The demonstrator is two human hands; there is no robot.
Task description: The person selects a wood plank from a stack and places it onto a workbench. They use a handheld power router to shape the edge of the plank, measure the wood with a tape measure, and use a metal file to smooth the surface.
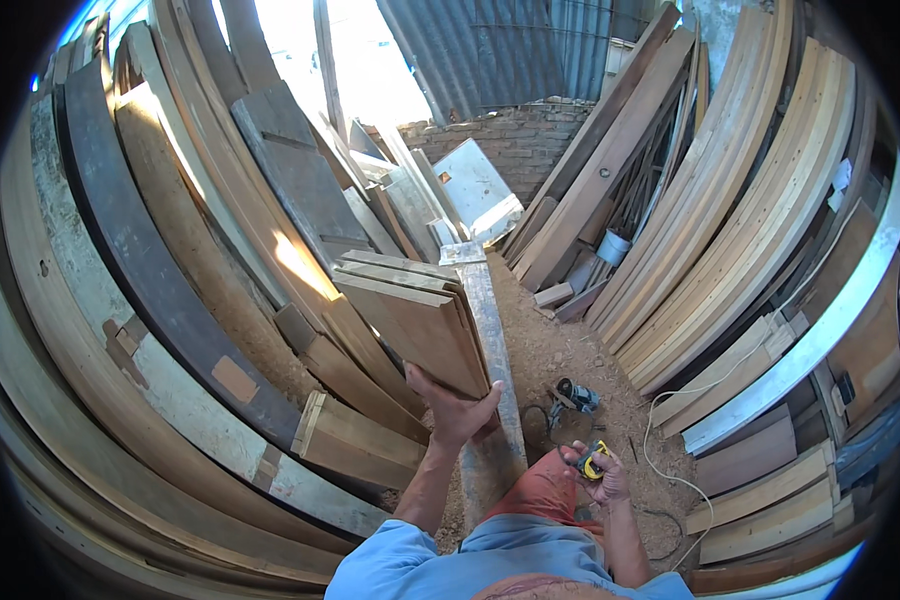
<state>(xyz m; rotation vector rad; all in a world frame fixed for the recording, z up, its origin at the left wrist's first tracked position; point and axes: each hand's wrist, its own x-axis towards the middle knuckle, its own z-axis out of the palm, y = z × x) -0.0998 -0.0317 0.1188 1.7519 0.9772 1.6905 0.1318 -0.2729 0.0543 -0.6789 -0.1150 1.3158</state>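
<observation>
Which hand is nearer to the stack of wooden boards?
Left. The left hand holds the stack; the right hand is apart, to its right, holding a yellow tape measure.

Brick wall (542, 140), sheeting (510, 55) (corrugated), dusty floor (532, 325)

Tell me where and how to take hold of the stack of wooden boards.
Probably by its near edge, coming from the person's side with thumb and fingers spread: the stack of wooden boards turns that edge toward the person, and the left hand holds it there.
</observation>
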